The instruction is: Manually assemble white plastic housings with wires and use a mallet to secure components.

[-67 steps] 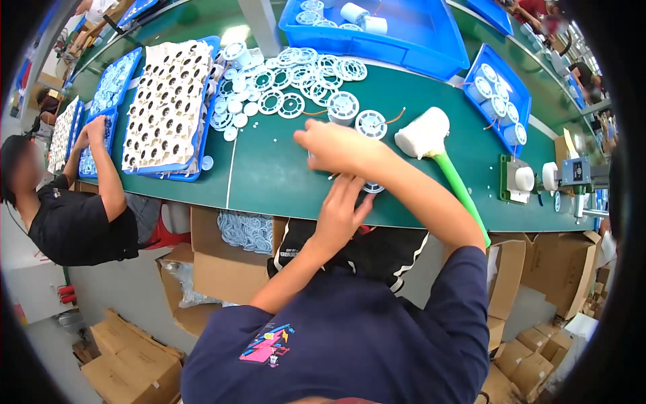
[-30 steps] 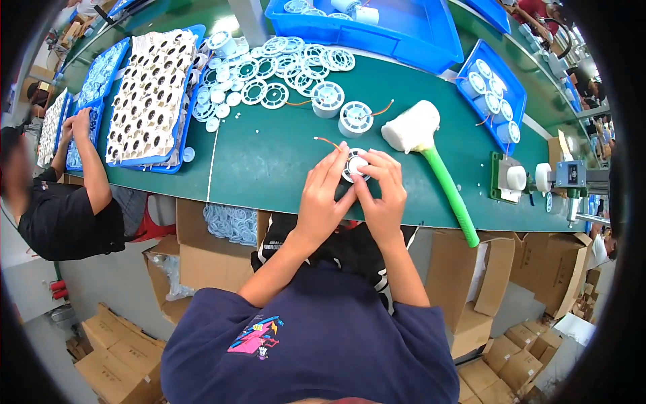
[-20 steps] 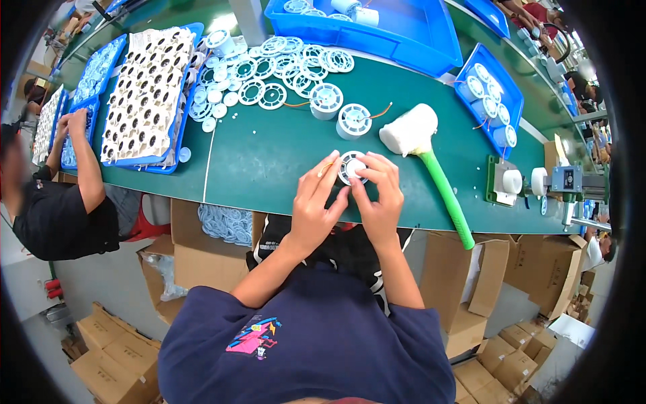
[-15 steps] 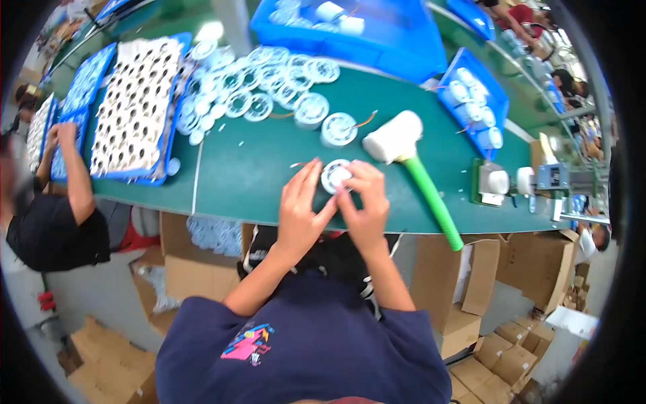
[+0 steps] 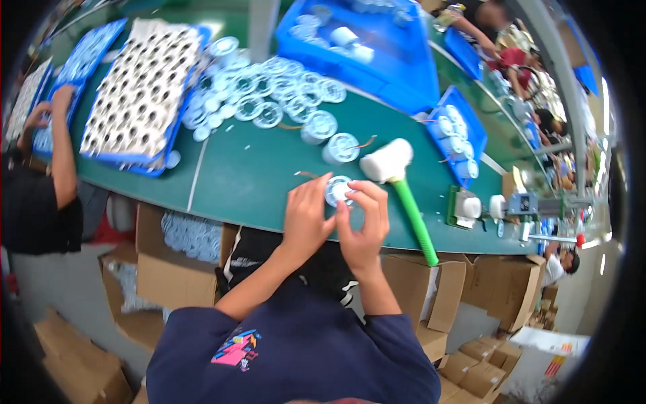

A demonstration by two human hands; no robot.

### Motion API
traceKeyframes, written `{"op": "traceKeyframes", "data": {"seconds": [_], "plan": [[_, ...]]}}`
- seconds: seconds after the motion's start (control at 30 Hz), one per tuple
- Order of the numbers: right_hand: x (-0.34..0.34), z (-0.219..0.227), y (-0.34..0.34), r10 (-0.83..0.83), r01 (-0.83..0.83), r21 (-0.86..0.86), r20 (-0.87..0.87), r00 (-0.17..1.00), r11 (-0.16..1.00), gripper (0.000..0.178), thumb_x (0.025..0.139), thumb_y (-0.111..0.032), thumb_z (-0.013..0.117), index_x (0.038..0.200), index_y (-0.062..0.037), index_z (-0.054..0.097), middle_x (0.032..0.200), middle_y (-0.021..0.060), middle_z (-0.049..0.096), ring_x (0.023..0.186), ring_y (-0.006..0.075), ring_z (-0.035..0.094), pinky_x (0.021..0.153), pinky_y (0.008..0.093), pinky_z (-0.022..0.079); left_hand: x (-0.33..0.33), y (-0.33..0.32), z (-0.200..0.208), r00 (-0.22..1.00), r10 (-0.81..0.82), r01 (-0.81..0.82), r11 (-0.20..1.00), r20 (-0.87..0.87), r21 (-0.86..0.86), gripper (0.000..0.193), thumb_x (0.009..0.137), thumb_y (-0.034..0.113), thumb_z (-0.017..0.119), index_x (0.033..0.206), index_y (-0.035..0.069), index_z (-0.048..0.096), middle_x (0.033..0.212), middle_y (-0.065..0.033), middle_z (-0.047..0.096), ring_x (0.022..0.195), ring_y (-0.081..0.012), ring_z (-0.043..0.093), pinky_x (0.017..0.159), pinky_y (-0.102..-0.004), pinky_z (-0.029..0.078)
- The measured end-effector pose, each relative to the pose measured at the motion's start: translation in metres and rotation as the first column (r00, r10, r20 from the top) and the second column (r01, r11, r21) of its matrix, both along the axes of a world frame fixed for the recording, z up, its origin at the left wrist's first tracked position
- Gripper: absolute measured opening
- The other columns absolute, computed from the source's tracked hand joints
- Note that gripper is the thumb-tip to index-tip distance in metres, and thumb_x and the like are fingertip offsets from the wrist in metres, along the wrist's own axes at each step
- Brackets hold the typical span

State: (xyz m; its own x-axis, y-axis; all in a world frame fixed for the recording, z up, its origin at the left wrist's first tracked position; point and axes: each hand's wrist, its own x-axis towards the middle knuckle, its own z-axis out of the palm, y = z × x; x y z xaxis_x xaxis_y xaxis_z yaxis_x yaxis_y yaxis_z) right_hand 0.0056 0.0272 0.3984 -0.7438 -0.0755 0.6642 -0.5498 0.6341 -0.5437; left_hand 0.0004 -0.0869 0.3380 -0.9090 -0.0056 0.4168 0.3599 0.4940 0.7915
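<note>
At the near edge of the green table, a round white plastic housing (image 5: 334, 192) stands between my hands, a thin brown wire (image 5: 306, 174) sticking out on its left. My left hand (image 5: 306, 214) grips its left side with fingers together. From the right, my right hand (image 5: 364, 219) pinches at its top rim, thumb and fingertips bent over it; whether a small piece is under them is hidden. Just beyond are two similar white housings (image 5: 340, 148) with wires. A mallet with a white head (image 5: 387, 161) and green handle lies to the right.
White plastic rings (image 5: 269, 114) are heaped at the back left, beside a blue tray of white parts with dark centres (image 5: 145, 87). Blue bins (image 5: 363, 77) with housings stand behind. A small bench fixture (image 5: 464, 207) is at right. A co-worker's arm (image 5: 64, 148) works at far left.
The whole view has shifted and tilted slightly. My hands stay around the white housing, and my right fingers have shifted a little on its top.
</note>
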Motion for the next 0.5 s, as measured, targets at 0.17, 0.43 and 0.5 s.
{"op": "traceKeyframes", "data": {"seconds": [0.17,0.43,0.5], "plan": [[-0.045,0.032,-0.047,0.166,-0.232,0.291,0.235,0.958,0.928,0.02,0.087,0.003,0.072,0.107,0.0015,0.068,0.106,0.0168,0.068,0.1,0.0378,0.066,0.082,0.0443,0.055,-0.002,0.004,-0.02,0.998,0.035,-0.043,0.99,-0.061,-0.137,0.047,0.083,0.022,0.079,0.121,-0.003,0.063,0.12,-0.0178,0.066,0.116,-0.0371,0.061,0.101,-0.0492,0.045],[-0.148,0.001,-0.107,0.061,-0.345,0.555,0.466,0.883,0.757,0.035,0.089,-0.024,0.076,0.111,0.0025,0.067,0.113,0.0255,0.062,0.095,0.0445,0.07,0.085,0.0509,0.058,0.006,-0.006,-0.008,1.0,0.006,-0.005,0.998,0.009,-0.069,0.049,0.082,0.019,0.084,0.118,-0.002,0.058,0.116,-0.0184,0.063,0.118,-0.0361,0.06,0.101,-0.0481,0.045],[-0.163,-0.027,-0.113,0.026,-0.348,0.603,0.476,0.879,0.718,0.033,0.09,-0.022,0.075,0.111,0.0022,0.066,0.112,0.0281,0.061,0.096,0.047,0.069,0.083,0.0532,0.058,0.007,-0.006,-0.012,0.999,-0.034,0.036,0.998,0.033,-0.059,0.05,0.082,0.018,0.084,0.119,-0.003,0.058,0.116,-0.0187,0.064,0.117,-0.0364,0.061,0.101,-0.0485,0.046]]}}
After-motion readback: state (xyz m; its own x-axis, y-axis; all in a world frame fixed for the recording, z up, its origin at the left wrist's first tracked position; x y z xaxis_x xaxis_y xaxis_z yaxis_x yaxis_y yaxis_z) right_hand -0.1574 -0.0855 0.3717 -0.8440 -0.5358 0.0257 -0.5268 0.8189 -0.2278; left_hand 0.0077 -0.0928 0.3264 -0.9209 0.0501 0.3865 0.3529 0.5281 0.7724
